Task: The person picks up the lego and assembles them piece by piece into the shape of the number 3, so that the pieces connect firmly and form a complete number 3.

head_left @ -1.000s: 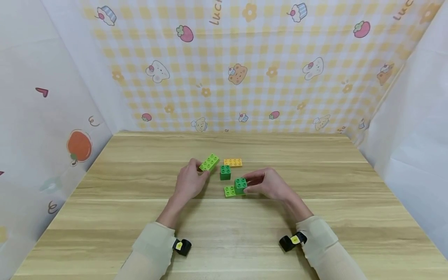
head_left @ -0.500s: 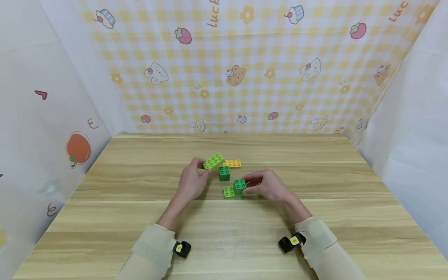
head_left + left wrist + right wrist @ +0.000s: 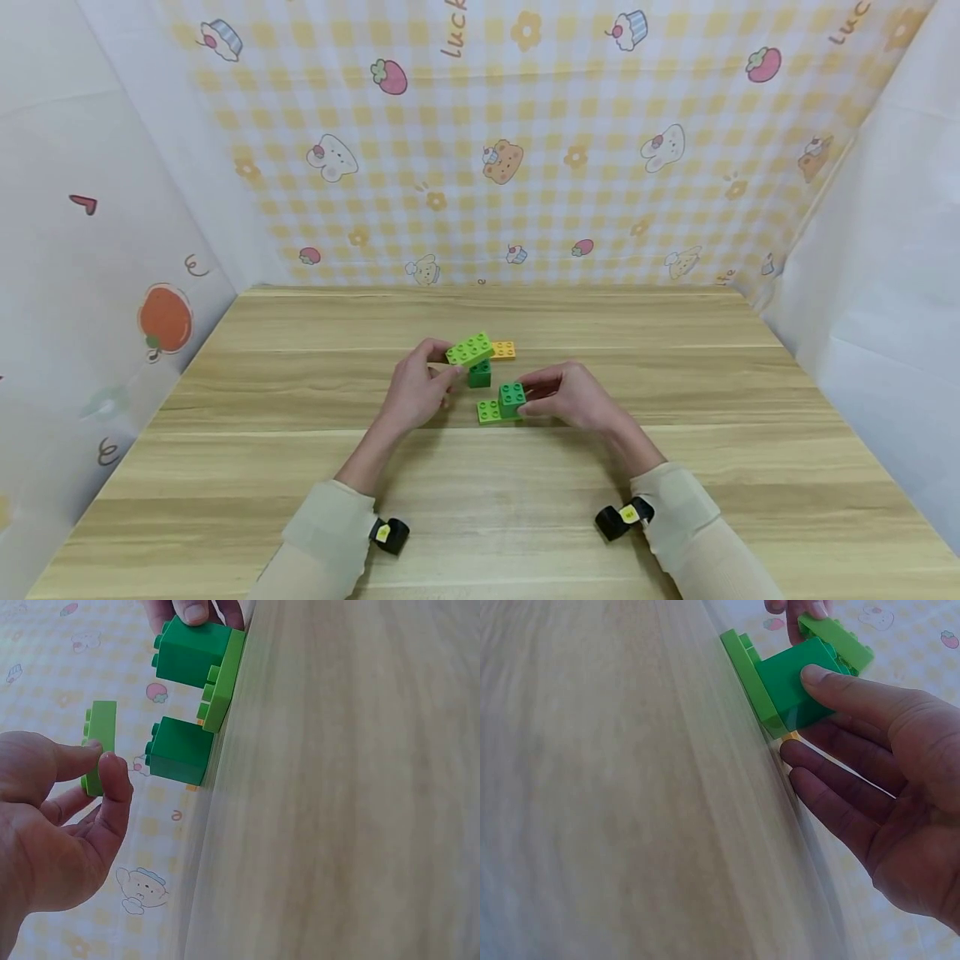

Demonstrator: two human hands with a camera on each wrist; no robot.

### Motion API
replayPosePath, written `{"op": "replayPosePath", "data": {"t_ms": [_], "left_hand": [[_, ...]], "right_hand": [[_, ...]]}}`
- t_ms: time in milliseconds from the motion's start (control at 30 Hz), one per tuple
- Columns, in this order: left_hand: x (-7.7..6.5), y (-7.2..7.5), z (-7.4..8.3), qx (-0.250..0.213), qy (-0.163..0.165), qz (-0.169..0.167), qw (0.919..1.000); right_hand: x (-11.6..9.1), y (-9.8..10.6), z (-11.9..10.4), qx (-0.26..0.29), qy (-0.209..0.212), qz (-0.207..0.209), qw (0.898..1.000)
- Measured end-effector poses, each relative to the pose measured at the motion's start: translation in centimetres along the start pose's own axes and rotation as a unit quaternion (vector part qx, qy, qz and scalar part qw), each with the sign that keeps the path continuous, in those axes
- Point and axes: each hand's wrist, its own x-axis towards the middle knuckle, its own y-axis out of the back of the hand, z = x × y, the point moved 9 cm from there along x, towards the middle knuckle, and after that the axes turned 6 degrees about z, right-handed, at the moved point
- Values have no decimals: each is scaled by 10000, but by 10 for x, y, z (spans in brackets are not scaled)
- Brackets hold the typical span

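Note:
My left hand (image 3: 415, 390) pinches a long lime green toy brick (image 3: 469, 350) between thumb and fingers; the left wrist view shows this lime brick (image 3: 105, 724) raised off the table. Below and just right of it a dark green square brick (image 3: 480, 377) stands on the table, its top partly covered in the head view. My right hand (image 3: 573, 396) holds another dark green brick (image 3: 512, 402), which sits on the right half of a thin lime plate (image 3: 488, 411). In the right wrist view the thumb presses that dark green brick's side (image 3: 787, 682).
An orange studded plate (image 3: 506, 350) lies behind the standing green brick, its left part hidden by the raised lime brick. The wooden table (image 3: 480, 500) ends at a checked cloth backdrop (image 3: 480, 108), with white cloth sides.
My left hand has carried the lime brick rightward, from left of the standing green brick to above it, covering part of the orange plate. My right hand stays on its green brick.

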Motion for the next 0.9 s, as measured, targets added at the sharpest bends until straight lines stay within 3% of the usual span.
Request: {"op": "replayPosePath", "data": {"t_ms": [433, 900], "left_hand": [[-3, -9, 1, -678, 92, -351, 9970], [-4, -14, 1, -682, 47, -606, 9958]], "right_hand": [[0, -1, 0, 71, -5, 44, 10000], [0, -1, 0, 62, -35, 69, 10000]]}}
